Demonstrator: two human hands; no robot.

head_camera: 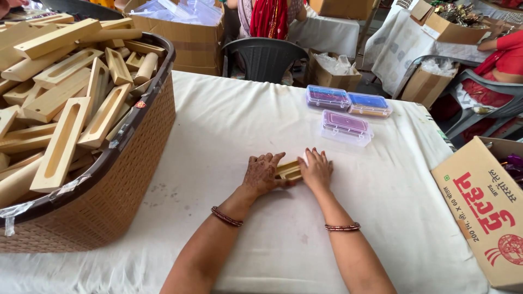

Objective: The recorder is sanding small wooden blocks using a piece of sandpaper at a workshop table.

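Observation:
A slotted pale wooden block (289, 170) lies on the white-covered table (229, 125), mostly hidden under my hands. My left hand (262, 173) covers its left end with the fingers curled over it. On the block's right end rests my right hand (316, 169), fingers spread flat. Both hands press on the piece together. Each of my wrists carries a thin dark bangle.
A big brown woven basket (128, 179) heaped with similar slotted wooden blocks fills the left. Three clear plastic boxes (347, 127) with coloured contents lie farther back. A cardboard carton (485, 209) sits at right. Behind stand a dark plastic chair (265, 59), more cartons and seated people in red.

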